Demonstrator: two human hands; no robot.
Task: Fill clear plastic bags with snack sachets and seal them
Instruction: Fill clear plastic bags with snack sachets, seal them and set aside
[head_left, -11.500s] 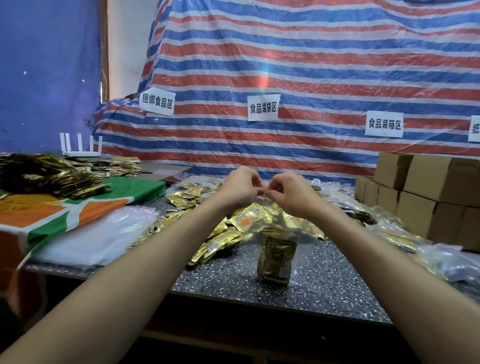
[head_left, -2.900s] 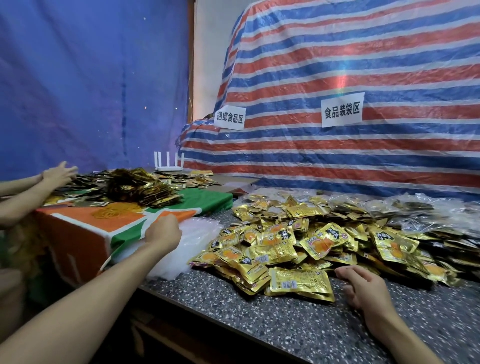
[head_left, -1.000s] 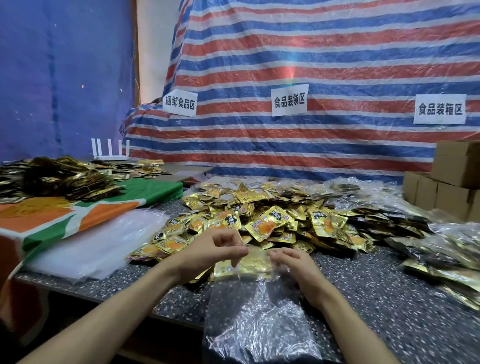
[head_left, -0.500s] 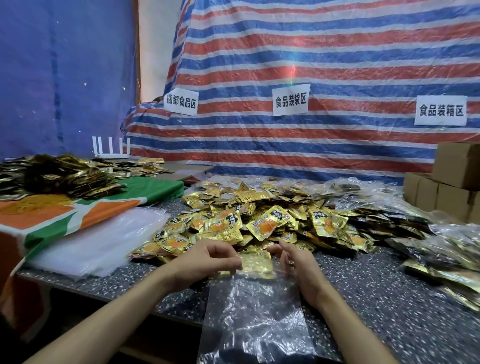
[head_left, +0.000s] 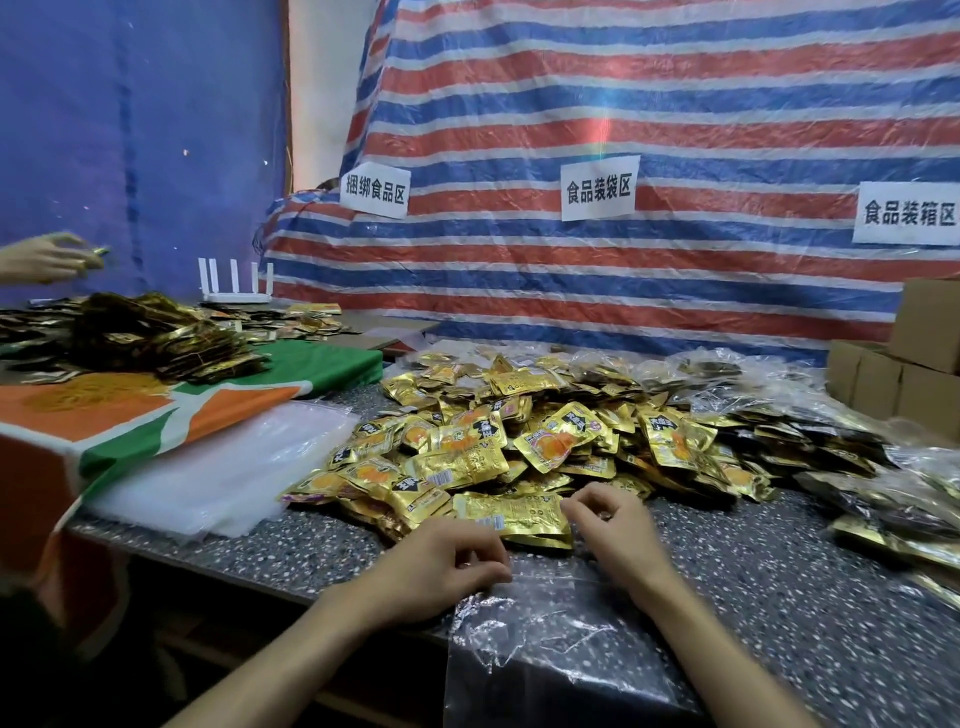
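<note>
Clear bag: crinkled glossy film, flat on speckled dark stone counter, lower end draped over near edge. Left hand: fingers curled, tips pinching bag's top-left rim. Right hand: fingers loosely curled at rim's right end, beside flat gold foil sachet; grip unclear. Beyond: heaped shiny sachet pile, milky stack of flat bags left, brown cardboard boxes far right, striped woven tarp behind.

Speckled dark table. Clear bag flat on it at the grip of the left hand, overhanging the near edge. Heaped sachets just beyond the grip; stack of empty bags well left; filled bags far right.
</note>
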